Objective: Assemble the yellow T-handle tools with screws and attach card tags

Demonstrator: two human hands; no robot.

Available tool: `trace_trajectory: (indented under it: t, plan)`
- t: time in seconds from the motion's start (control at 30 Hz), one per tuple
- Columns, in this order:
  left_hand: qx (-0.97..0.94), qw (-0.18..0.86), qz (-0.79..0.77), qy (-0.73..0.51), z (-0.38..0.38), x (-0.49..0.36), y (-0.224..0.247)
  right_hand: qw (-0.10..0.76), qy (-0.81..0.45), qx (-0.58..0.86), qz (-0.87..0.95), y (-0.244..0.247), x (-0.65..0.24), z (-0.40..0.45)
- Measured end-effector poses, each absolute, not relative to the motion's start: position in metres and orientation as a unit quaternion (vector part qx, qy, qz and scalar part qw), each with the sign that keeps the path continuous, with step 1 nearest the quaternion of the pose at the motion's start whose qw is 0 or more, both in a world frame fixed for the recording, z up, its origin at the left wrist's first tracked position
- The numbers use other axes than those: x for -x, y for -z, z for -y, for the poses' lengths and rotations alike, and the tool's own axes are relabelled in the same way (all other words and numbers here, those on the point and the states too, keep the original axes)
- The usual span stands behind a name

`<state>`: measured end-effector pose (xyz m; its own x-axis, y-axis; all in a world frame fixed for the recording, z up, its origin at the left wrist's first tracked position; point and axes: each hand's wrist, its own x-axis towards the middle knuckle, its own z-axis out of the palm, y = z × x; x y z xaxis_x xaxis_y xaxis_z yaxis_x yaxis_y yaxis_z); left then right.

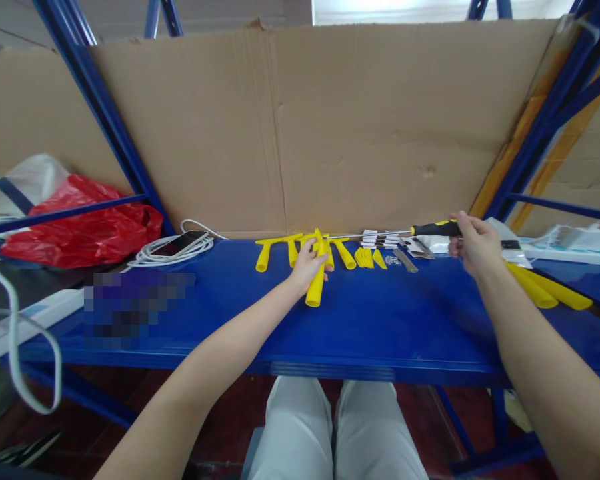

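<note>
My left hand (310, 265) is closed round a yellow plastic T-shaped handle (315, 292), which tilts with its wide hollow end toward me. In my right hand (476, 245) is a long screwdriver (433, 229) with a black and yellow grip. Its thin shaft runs level to the left, and the tip meets the top part of the yellow handle. Several similar yellow T-shaped handles (263, 257) stand behind and beside my left hand. Right of them lie small yellow wedge-like pieces (364, 258), a metal blade (406, 261) and a stack of white-and-dark packets (380, 239).
A cardboard sheet (340, 133) backs the blue table (280, 333). At left are a phone (183, 243), coiled white cable (153, 257) and red plastic bag (90, 223). Yellow tubes (535, 288) and a white power strip (570, 252) lie at right. Blue posts (115, 127) flank the cardboard.
</note>
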<state>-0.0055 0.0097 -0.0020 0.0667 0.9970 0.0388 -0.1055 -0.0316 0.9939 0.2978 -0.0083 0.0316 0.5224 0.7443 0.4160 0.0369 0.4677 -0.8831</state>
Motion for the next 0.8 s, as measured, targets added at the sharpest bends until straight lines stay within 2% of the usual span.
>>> trace_trajectory:
  t: [0.17, 0.33, 0.57, 0.8]
  plan:
    - [-0.497, 0.537, -0.443, -0.518, -0.013, 0.006, 0.004, 0.698, -0.359, 0.489, 0.382, -0.04, -0.294, 0.015]
    - [-0.495, 0.535, -0.44, -0.525, -0.015, 0.007, 0.005, 0.679, -0.439, 0.438, 0.393, -0.05, -0.295, 0.023]
    - [-0.506, 0.522, -0.434, -0.532, -0.013, 0.005, 0.005, 0.739, -0.345, 0.417, 0.402, -0.041, -0.295, 0.016]
    - [-0.527, 0.508, -0.432, -0.527, -0.011, 0.004, 0.008, 0.766, -0.309, 0.421, 0.376, -0.037, -0.293, 0.016]
